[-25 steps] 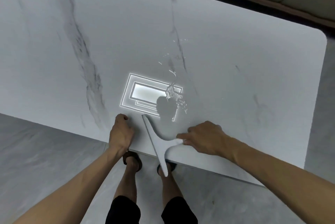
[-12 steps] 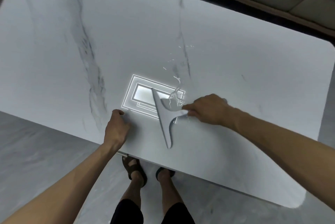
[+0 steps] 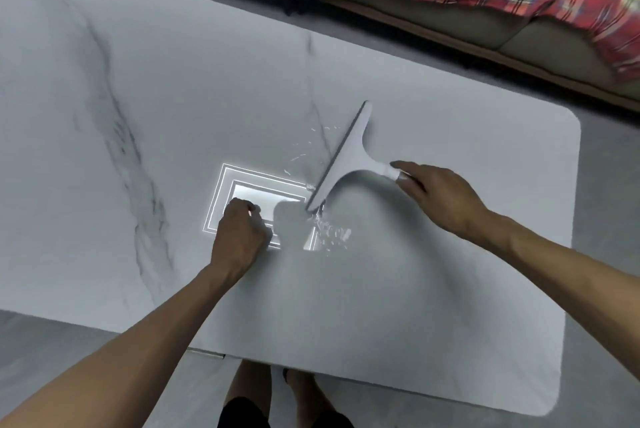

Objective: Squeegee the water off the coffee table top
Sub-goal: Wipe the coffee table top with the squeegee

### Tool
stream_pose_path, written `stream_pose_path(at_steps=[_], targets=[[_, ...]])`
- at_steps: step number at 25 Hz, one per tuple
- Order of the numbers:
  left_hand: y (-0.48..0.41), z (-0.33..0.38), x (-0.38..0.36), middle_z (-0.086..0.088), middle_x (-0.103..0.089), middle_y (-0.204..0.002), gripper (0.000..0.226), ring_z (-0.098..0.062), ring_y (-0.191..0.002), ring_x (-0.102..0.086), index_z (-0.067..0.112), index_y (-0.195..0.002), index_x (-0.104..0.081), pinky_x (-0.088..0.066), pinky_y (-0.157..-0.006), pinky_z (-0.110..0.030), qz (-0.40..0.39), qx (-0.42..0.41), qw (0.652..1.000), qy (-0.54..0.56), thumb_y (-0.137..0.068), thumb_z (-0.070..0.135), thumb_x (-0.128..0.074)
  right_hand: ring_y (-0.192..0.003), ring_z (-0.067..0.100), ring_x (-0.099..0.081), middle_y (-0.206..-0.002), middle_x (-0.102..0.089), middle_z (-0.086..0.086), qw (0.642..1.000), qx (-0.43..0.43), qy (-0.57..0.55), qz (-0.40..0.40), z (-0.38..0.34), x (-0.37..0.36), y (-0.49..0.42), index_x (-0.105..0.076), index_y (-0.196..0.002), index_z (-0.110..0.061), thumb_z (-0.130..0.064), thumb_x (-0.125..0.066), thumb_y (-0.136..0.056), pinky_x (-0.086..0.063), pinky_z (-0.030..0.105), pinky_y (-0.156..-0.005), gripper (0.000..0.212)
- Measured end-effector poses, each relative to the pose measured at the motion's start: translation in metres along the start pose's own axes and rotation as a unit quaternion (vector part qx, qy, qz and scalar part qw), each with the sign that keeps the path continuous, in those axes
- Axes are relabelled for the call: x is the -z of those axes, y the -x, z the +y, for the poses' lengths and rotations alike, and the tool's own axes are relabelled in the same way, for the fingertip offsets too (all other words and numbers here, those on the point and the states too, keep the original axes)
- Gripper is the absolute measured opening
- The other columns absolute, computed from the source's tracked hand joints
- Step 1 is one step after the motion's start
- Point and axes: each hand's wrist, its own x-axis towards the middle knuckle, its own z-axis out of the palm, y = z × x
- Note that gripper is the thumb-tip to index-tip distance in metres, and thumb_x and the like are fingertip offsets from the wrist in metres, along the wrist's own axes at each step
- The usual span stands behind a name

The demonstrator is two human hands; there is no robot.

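**Squeegee carried past the light reflection, left hand moved onto it**

A second ago the squeegee (image 3: 349, 157) lay at the near rim of the tabletop (image 3: 173, 98), on the near side of the bright rectangular reflection (image 3: 235, 185). Half a second ago it lay across that reflection's right part. Now it sits beyond and to the right of the reflection. Its blade slants, with the near end at the reflection's far right corner and the far end pointing away. Whether the whole blade touches the surface cannot be told.

The left hand (image 3: 239, 237) was beside the reflection's near left corner earlier and now rests on the reflection itself. Its fingers are curled under and nothing shows in them. The right hand (image 3: 440, 195), well to the right of the reflection, grasps the squeegee's handle end, so the blade lies between the two hands.

Water (image 3: 329, 233) glints in droplets at the reflection's near right corner, just below the blade's near end. Thin streaks lie beyond the reflection, along the blade's left side.
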Motion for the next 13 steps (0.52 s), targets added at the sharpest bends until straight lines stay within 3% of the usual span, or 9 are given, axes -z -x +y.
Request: stream_pose_path(at_steps=[3,5,7,11,13], targets=[[-0.036,0.013,0.004,-0.011,-0.052,-0.111,0.006,-0.030,-0.100,-0.056,0.012,-0.089,-0.050,-0.046,-0.085,-0.037,0.012,-0.052,0.998,-0.039,-0.084,0.009,-0.051,-0.095,0.027,-0.057,-0.111,-0.064,0.003,0.986,-0.084,-0.134,0.055,-0.035,0.016,-0.075,-0.043,-0.139,-0.030,-0.039,-0.034,-0.101,-0.044,0.030,-0.073,0.040],[-0.059,0.012,0.006,-0.020,-0.046,-0.127,0.020,-0.037,-0.117,-0.048,0.006,-0.103,-0.053,-0.042,-0.098,-0.042,-0.033,-0.100,0.987,-0.118,-0.083,0.008,-0.053,-0.086,0.027,-0.053,-0.117,-0.061,0.011,0.964,-0.142,-0.211,0.074,-0.059,0.023,-0.135,-0.036,-0.144,-0.031,-0.036,-0.031,-0.101,-0.042,0.028,-0.055,0.043],[-0.077,0.007,0.008,-0.026,-0.035,-0.143,0.041,-0.038,-0.133,-0.036,0.004,-0.123,-0.049,-0.033,-0.108,-0.041,-0.082,-0.121,0.973,-0.180,-0.084,0.012,-0.056,-0.076,0.028,-0.049,-0.104,-0.056,0.015,0.943,-0.190,-0.261,0.086,-0.081,0.025,-0.183,-0.035,-0.142,-0.032,-0.027,-0.027,-0.100,-0.034,0.025,-0.042,0.044],[-0.092,0.011,0.013,-0.027,-0.017,-0.156,0.047,-0.041,-0.137,-0.035,0.004,-0.132,-0.039,-0.036,-0.103,-0.042,-0.138,-0.083,0.968,-0.193,-0.086,0.009,-0.048,-0.072,0.038,-0.057,-0.105,-0.059,0.024,0.964,-0.199,-0.151,0.087,-0.108,0.016,-0.217,-0.035,-0.138,-0.019,-0.010,-0.025,-0.095,-0.044,0.034,-0.042,0.046],[-0.096,0.016,0.012,-0.033,-0.023,-0.150,0.048,-0.045,-0.133,-0.037,0.004,-0.132,-0.037,-0.038,-0.102,-0.044,-0.156,-0.086,0.961,-0.211,-0.085,0.011,-0.047,-0.086,0.044,-0.059,-0.108,-0.060,0.027,0.979,-0.174,-0.079,0.072,-0.104,0.001,-0.196,-0.028,-0.145,-0.019,-0.011,-0.028,-0.097,-0.052,0.044,-0.062,0.050]])
